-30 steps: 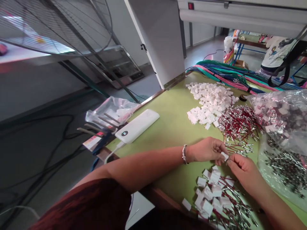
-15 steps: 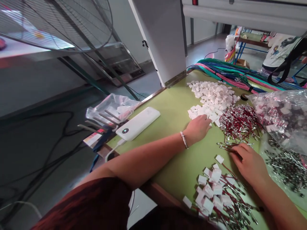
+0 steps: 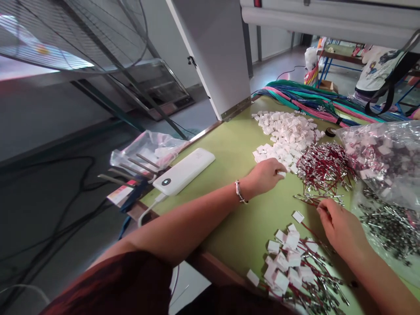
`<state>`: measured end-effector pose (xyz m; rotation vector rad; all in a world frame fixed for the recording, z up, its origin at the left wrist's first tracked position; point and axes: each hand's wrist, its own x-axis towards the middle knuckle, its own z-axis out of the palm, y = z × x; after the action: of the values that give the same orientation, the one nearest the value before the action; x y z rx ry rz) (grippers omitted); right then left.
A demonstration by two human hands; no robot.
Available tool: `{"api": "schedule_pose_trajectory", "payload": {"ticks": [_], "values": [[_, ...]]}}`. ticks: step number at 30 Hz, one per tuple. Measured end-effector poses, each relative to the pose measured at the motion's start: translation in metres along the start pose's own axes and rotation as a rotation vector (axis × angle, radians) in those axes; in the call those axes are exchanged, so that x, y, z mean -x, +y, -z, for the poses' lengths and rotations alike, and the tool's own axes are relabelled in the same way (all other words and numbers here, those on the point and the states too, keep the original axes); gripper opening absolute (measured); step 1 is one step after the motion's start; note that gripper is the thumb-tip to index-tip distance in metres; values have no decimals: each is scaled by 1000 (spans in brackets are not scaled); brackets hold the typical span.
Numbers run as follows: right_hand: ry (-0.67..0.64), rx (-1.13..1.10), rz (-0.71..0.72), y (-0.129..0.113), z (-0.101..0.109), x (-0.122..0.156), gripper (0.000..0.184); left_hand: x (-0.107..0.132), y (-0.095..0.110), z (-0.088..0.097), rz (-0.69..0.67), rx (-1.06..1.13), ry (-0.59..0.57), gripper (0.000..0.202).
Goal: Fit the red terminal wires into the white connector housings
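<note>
My left hand (image 3: pixel 264 176) is closed in a pinch on a small white connector housing (image 3: pixel 281 174), at the near edge of a pile of white connector housings (image 3: pixel 285 131). My right hand (image 3: pixel 341 225) has its thumb and forefinger pressed together beside a few loose red wires (image 3: pixel 308 199) with metal terminals. What its fingertips hold, if anything, is hidden. Beyond it lies a heap of short red wires (image 3: pixel 324 166) with metal ends. Nearer to me is a bunch of white housings with wires attached (image 3: pixel 288 262); one wired housing (image 3: pixel 298 216) lies apart.
A white power bank (image 3: pixel 183 171) with a cable lies at the table's left edge. Clear bags of wired parts (image 3: pixel 377 153) and dark metal-ended pieces (image 3: pixel 390 223) sit on the right. Coloured cable bundles (image 3: pixel 305 103) lie across the back. A fan (image 3: pixel 98 35) stands left.
My left hand has drawn back slightly from the housing pile, and a housing now shows in its fingers. My right hand's fingers have closed together near the loose wires. The view shifted slightly.
</note>
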<state>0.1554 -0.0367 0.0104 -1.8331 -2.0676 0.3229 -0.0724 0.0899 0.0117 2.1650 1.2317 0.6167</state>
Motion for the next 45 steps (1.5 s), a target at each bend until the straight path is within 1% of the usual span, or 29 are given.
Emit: {"api": "schedule_pose_trajectory", "payload": {"ticks": [1, 2, 4, 6, 8, 11, 13, 17, 19, 21, 23, 25, 26, 28, 30, 31, 34, 37, 39, 40, 41, 42, 43, 45], "values": [[-15, -101, -35, -1, 2, 0, 16, 2, 3, -1, 14, 152, -25, 12], [-33, -217, -76, -3, 3, -1, 17, 5, 7, -2, 36, 321, -73, 14], [-70, -445, -185, -6, 7, -2, 19, 10, 15, -8, 96, 629, -216, 18], [-89, -599, -309, -9, 9, -2, 25, 15, 21, -15, 160, 832, -342, 16], [-82, -658, -369, -11, 11, -1, 28, 18, 25, -22, 213, 948, -397, 13], [-84, -663, -337, -14, 11, 0, 30, 20, 26, -28, 246, 1037, -400, 13], [-136, -674, -317, -16, 11, 0, 31, 21, 26, -29, 235, 1053, -404, 15], [-271, -756, -350, -18, 11, 0, 31, 23, 25, -28, 179, 1023, -440, 17], [-351, -831, -383, -17, 11, -1, 31, 23, 27, -25, 130, 981, -436, 17], [-458, -936, -448, -16, 12, -1, 33, 23, 28, -22, 52, 915, -408, 18], [-541, -1039, -529, -16, 13, -2, 36, 23, 30, -18, -49, 805, -363, 20], [-580, -1102, -581, -16, 12, -3, 39, 23, 31, -15, -133, 684, -321, 18], [-584, -1121, -592, -16, 12, -4, 40, 23, 32, -15, -148, 652, -327, 17], [-571, -1128, -574, -17, 10, -3, 41, 24, 32, -18, -104, 693, -405, 17], [-523, -1068, -504, -17, 7, -2, 39, 26, 31, -24, 13, 832, -505, 18], [-487, -1012, -456, -18, 6, -1, 38, 27, 31, -28, 70, 898, -534, 18], [-379, -818, -301, -19, 3, 1, 34, 30, 30, -41, 170, 1010, -533, 19], [-276, -667, -176, -18, 1, 2, 32, 30, 31, -48, 197, 1028, -531, 23], [-220, -585, -124, -16, 0, 1, 31, 30, 32, -45, 164, 983, -532, 23], [-200, -548, -101, -15, -1, 1, 31, 28, 33, -42, 115, 923, -526, 21], [-190, -513, -71, -15, -1, 1, 31, 26, 33, -37, 41, 829, -506, 21], [-191, -476, -38, -14, -1, 0, 30, 23, 32, -32, -52, 698, -459, 21], [-195, -440, -5, -15, -1, 1, 30, 19, 30, -27, -147, 537, -380, 22], [-232, -376, 72, -18, 2, 2, 31, 9, 22, -19, -291, 174, -152, 26]]}}
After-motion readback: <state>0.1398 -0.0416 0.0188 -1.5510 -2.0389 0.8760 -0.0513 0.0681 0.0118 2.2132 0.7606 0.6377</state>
